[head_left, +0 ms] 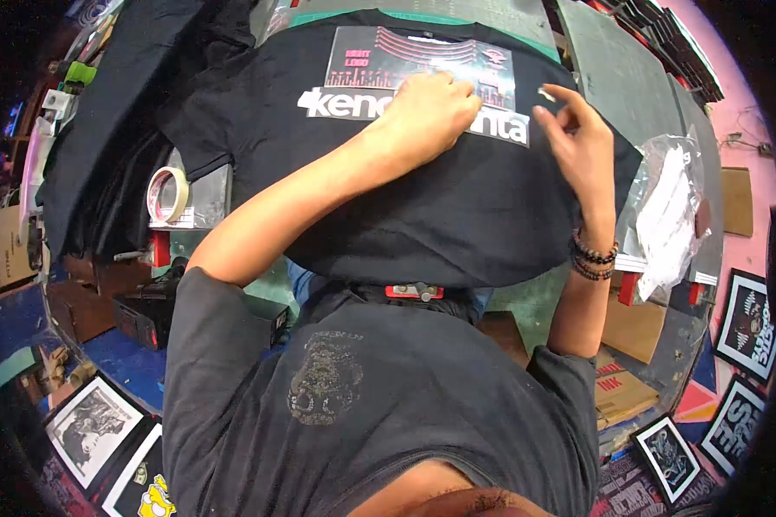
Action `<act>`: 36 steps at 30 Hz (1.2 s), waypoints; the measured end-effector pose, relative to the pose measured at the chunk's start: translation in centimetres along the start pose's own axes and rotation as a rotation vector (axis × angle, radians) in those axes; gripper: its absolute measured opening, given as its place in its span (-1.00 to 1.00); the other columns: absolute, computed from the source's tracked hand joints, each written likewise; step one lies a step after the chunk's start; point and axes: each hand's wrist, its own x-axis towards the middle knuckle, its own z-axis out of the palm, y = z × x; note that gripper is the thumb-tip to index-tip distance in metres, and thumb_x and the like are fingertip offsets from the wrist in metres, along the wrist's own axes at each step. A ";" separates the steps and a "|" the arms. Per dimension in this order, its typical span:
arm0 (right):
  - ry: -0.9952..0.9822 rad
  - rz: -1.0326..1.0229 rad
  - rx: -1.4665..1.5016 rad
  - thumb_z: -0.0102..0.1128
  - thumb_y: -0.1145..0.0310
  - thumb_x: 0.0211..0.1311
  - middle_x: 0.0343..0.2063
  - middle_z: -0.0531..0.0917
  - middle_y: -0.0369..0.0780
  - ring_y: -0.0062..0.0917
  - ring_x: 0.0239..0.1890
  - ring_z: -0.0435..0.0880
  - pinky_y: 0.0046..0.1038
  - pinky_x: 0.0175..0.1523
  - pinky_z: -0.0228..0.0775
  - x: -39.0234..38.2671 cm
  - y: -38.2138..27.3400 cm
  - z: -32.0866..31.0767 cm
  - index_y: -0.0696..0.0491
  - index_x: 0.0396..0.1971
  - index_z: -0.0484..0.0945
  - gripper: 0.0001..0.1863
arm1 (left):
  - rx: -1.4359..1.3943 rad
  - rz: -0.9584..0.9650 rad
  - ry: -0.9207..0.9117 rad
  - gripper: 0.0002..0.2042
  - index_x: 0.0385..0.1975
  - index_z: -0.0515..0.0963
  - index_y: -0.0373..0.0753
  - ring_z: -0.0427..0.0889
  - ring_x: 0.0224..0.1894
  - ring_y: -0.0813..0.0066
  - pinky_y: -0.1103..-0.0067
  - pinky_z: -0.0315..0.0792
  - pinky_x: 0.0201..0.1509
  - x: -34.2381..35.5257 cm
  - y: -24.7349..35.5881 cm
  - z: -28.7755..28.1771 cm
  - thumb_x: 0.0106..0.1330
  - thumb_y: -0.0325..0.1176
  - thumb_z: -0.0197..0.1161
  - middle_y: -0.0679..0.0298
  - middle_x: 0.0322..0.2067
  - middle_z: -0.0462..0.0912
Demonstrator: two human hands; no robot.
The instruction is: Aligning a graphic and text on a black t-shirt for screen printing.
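A black T-shirt lies spread on the work surface in front of me. Across its chest sits a strip of white lettering, partly covered by my hand. Directly above that rests a clear template sheet with pink curved lines, near the collar. My left hand is on the strip and the sheet's lower edge, fingers curled; what is under the fingertips is hidden. Off the strip's right end, my right hand is raised, thumb and forefinger apart. A small pale bit, perhaps tape, shows at the forefinger's tip.
A roll of masking tape stands left of the shirt's sleeve. Dark garments hang along the left. On the right lies a crumpled clear plastic bag with white contents. Framed prints and a cardboard box are lower right.
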 end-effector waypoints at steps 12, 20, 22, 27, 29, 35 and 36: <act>-0.146 0.092 0.086 0.43 0.36 0.31 -0.32 0.84 -0.13 -0.50 -0.30 0.82 -0.46 -0.10 0.61 -0.9 3.0 -1.6 0.14 -0.13 0.80 -0.78 | -0.163 0.008 -0.004 -0.86 -0.22 0.67 -0.21 0.72 -0.20 0.06 0.22 0.63 -0.14 4.3 3.4 3.0 0.32 -0.32 0.32 0.13 -0.29 0.64; -0.277 0.050 0.171 0.49 0.40 0.24 -0.35 0.83 -0.12 -0.49 -0.27 0.82 -0.42 -0.08 0.60 0.8 2.4 -1.6 0.11 0.16 0.61 -0.52 | -0.196 -0.027 0.008 -0.77 -0.08 0.75 -0.16 0.73 -0.21 0.07 0.22 0.63 -0.16 3.8 3.3 3.2 0.35 -0.27 0.33 0.12 -0.30 0.64; -0.318 0.056 0.126 0.49 0.41 0.23 -0.37 0.83 -0.13 -0.48 -0.28 0.82 -0.42 -0.09 0.60 1.2 2.2 -1.6 0.10 0.18 0.53 -0.48 | -0.181 -0.027 0.012 -0.78 -0.08 0.76 -0.15 0.73 -0.21 0.07 0.22 0.63 -0.16 3.8 3.3 3.3 0.35 -0.27 0.33 0.12 -0.30 0.64; -0.404 0.053 0.083 0.49 0.48 0.23 -0.44 0.79 -0.23 -0.65 -0.33 0.71 -0.52 -0.12 0.52 2.1 2.0 -1.3 0.13 0.15 0.47 -0.48 | -0.164 -0.032 0.011 -0.78 -0.10 0.76 -0.15 0.73 -0.22 0.08 0.23 0.63 -0.16 3.8 3.4 3.5 0.35 -0.25 0.33 0.12 -0.29 0.64; -0.412 0.046 0.057 0.50 0.49 0.21 -0.44 0.79 -0.22 -0.64 -0.34 0.72 -0.52 -0.12 0.52 2.2 2.0 -1.1 0.14 0.14 0.47 -0.47 | -0.163 -0.031 0.016 -0.78 -0.10 0.76 -0.15 0.73 -0.22 0.08 0.23 0.63 -0.16 3.8 3.4 3.5 0.36 -0.24 0.33 0.13 -0.29 0.64; -0.416 0.057 0.016 0.52 0.42 0.13 -0.38 0.82 -0.11 -0.38 -0.29 0.84 -0.36 -0.12 0.61 2.5 1.9 -0.7 0.14 0.10 0.51 -0.46 | -0.169 -0.030 0.020 -0.77 -0.09 0.76 -0.14 0.73 -0.19 0.10 0.24 0.63 -0.15 3.7 3.3 3.7 0.36 -0.23 0.33 0.13 -0.29 0.64; -0.419 0.067 -0.006 0.54 0.41 0.11 -0.39 0.82 -0.11 -0.37 -0.30 0.84 -0.36 -0.12 0.61 2.7 1.8 -0.6 0.14 0.09 0.52 -0.46 | -0.170 -0.032 0.024 -0.77 -0.08 0.76 -0.14 0.73 -0.19 0.11 0.24 0.63 -0.15 3.7 3.3 3.7 0.36 -0.23 0.33 0.13 -0.29 0.64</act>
